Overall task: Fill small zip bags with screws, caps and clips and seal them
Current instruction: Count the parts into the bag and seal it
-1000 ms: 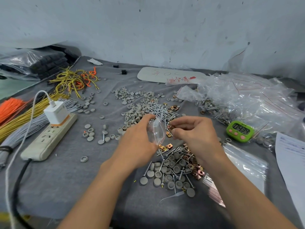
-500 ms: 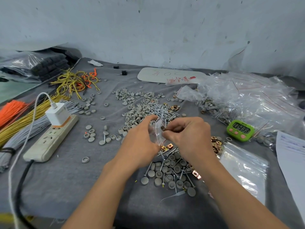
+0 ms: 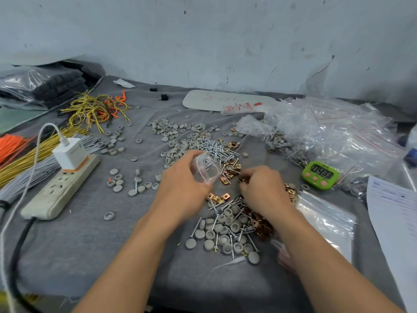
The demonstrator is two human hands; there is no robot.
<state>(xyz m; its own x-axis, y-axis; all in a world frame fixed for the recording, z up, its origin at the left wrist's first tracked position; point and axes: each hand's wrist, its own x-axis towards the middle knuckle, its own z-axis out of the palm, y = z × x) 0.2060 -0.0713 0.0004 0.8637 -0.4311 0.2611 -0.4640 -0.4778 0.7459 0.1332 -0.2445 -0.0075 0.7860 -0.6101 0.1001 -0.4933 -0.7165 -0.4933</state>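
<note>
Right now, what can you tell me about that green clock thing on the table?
The green timer is a small, rounded gadget that looks like shiny plastic. It has a dark screen with pale digits that seem to read 04:33, and three pink buttons in a row under the screen. It sits on the grey cloth, with its face tipped up toward the camera. It is to the right of the right hand, which does not touch it. A heap of clear bags lies just behind it.
</note>
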